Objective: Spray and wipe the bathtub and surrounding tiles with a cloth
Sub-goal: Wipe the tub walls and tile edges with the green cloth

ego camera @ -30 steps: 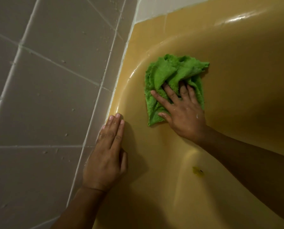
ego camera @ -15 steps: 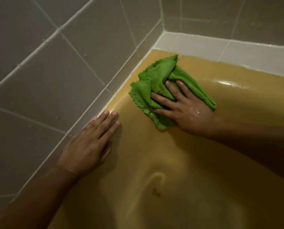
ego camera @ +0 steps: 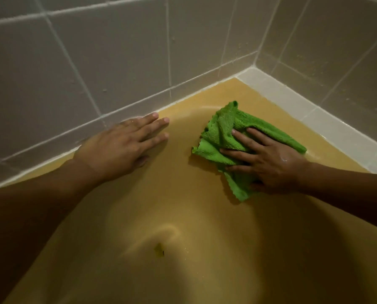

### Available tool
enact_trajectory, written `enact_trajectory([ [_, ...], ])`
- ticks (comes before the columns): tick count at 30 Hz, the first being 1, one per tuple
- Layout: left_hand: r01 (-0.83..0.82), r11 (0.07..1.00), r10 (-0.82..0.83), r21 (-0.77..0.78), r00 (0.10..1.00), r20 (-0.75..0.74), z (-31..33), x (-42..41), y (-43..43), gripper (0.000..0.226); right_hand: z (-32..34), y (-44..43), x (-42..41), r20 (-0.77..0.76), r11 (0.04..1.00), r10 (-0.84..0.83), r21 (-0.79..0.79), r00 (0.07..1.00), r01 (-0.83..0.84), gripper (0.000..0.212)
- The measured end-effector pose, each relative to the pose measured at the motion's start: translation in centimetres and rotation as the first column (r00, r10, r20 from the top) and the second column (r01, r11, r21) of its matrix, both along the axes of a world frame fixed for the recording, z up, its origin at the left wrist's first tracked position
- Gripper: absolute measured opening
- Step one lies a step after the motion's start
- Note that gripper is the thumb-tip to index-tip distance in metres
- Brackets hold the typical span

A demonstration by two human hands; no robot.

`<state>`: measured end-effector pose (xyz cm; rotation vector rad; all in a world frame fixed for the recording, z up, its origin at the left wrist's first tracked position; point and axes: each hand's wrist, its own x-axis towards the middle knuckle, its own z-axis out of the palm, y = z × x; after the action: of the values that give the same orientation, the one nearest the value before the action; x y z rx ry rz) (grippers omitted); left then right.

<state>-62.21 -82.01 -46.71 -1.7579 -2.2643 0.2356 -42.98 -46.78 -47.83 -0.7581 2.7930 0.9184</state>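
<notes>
A crumpled bright green cloth (ego camera: 227, 132) lies on the sloping inner wall of the yellow bathtub (ego camera: 183, 194), near its far corner. My right hand (ego camera: 268, 159) presses flat on the cloth with its fingers spread and straight. My left hand (ego camera: 122, 145) rests flat on the tub's rim against the grey wall tiles (ego camera: 95, 62), fingers straight and together, holding nothing. No spray bottle is in view.
A white ledge (ego camera: 314, 115) runs along the tub's right rim below more grey tiles (ego camera: 336, 51), which carry small droplets. A small dark greenish speck (ego camera: 159, 249) sits low in the tub. My forearms cross the lower left and right of the view.
The view has swung left, bringing the corner to the right. My right hand and the cloth have moved a little away from the left tiled wall. My left hand stays flat on the rim.
</notes>
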Motion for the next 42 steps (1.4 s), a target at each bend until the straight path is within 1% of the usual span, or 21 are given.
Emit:
enact_trajectory([
  [4,-0.092,0.996,0.091,-0.014,0.994,-0.052,-0.2,0.8,0.2,0.077,-0.4,-0.5,-0.4,-0.022,0.999,0.008,0.049,1.000,-0.007,0.081],
  [7,-0.213,0.975,0.218,0.061,0.973,-0.079,-1.2,3.0,0.2,0.076,-1.0,-0.8,-0.5,-0.025,0.997,0.015,0.081,1.000,-0.013,0.081],
  [10,-0.442,0.880,0.453,0.175,0.891,-0.028,-4.4,7.6,-0.5,0.083,-1.2,-1.1,-0.7,-0.007,0.996,0.014,0.085,1.000,-0.014,0.082],
  [11,-0.511,0.838,0.516,0.193,0.856,0.027,-6.2,9.5,-0.9,0.087,-1.2,-1.1,-0.8,0.001,0.996,0.011,0.088,1.000,-0.012,0.082],
  [12,-0.566,0.801,0.548,0.197,0.825,0.139,-8.2,11.5,-1.3,0.091,-1.2,-1.1,-0.8,0.007,0.996,0.011,0.092,1.000,-0.011,0.081],
  [13,-0.615,0.767,0.553,0.183,0.778,0.299,-10.5,13.4,-1.6,0.092,-1.2,-0.9,-0.7,0.015,0.995,0.014,0.099,1.000,-0.016,0.080],
  [14,-0.673,0.727,0.549,0.138,0.690,0.472,-12.8,15.3,-1.9,0.093,-1.2,-0.7,-0.5,0.025,0.994,0.022,0.108,0.999,-0.025,0.079],
  [15,-0.736,0.675,0.561,0.053,0.559,0.611,-15.0,17.0,-2.0,0.092,-1.1,-0.4,-0.4,0.037,0.993,0.033,0.112,0.999,-0.037,0.077],
  [16,-0.783,0.620,0.584,-0.044,0.423,0.693,-17.1,18.6,-2.0,0.090,-1.0,-0.1,-0.2,0.052,0.992,0.047,0.111,0.998,-0.053,0.076],
  [17,-0.812,0.570,0.604,-0.127,0.309,0.735,-19.0,20.1,-1.7,0.089,-0.8,0.1,-0.2,0.068,0.991,0.063,0.111,0.996,-0.071,0.076],
  [19,-0.830,0.500,0.614,-0.246,0.139,0.777,-22.2,22.6,-0.4,0.089,-0.4,0.5,-0.4,0.082,0.987,0.103,0.117,0.991,-0.113,0.078],
  [21,-0.832,0.441,0.638,-0.336,0.027,0.770,-24.6,24.2,0.8,0.092,-0.3,0.6,-1.0,0.064,0.979,0.145,0.132,0.987,-0.153,0.081],
  [23,-0.820,0.393,0.677,-0.417,-0.048,0.734,-27.2,25.6,1.0,0.097,-0.8,0.0,-2.0,0.039,0.970,0.177,0.164,0.983,-0.181,0.084],
  [24,-0.816,0.388,0.697,-0.428,-0.045,0.716,-28.7,26.4,0.8,0.100,-1.3,-0.6,-2.6,0.026,0.966,0.187,0.177,0.982,-0.189,0.085],
  [26,-0.833,0.401,0.729,-0.381,0.039,0.683,-31.0,28.0,0.4,0.102,-2.8,-1.8,-3.7,0.008,0.961,0.190,0.202,0.982,-0.188,0.086],
  [29,-0.855,0.366,0.767,-0.368,0.053,0.639,-32.8,29.2,0.2,0.102,-5.6,-3.8,-4.4,0.030,0.944,0.212,0.252,0.977,-0.212,0.084],
  [31,-0.855,0.372,0.784,-0.360,0.082,0.615,-32.8,29.2,0.3,0.102,-7.5,-4.8,-3.8,0.107,0.926,0.233,0.280,0.967,-0.254,0.081],
  [33,-0.863,0.375,0.789,-0.339,0.106,0.605,-32.9,29.2,0.0,0.103,-9.4,-5.0,-2.2,0.234,0.910,0.225,0.297,0.946,-0.290,0.079],
  [37,-0.855,0.369,0.768,-0.364,0.061,0.637,-33.1,30.0,-1.0,0.107,-8.9,-2.7,3.2,0.431,0.917,0.204,0.230,0.879,-0.325,0.072],
  [39,-0.849,0.368,0.756,-0.379,0.036,0.654,-33.0,30.8,-1.6,0.108,-6.3,-0.5,5.6,0.425,0.931,0.242,0.151,0.872,-0.332,0.060],
  [42,-0.831,0.355,0.730,-0.427,-0.038,0.682,-32.3,32.4,-2.4,0.112,-1.9,1.4,6.5,0.366,0.940,0.256,0.122,0.895,-0.319,0.057],
])
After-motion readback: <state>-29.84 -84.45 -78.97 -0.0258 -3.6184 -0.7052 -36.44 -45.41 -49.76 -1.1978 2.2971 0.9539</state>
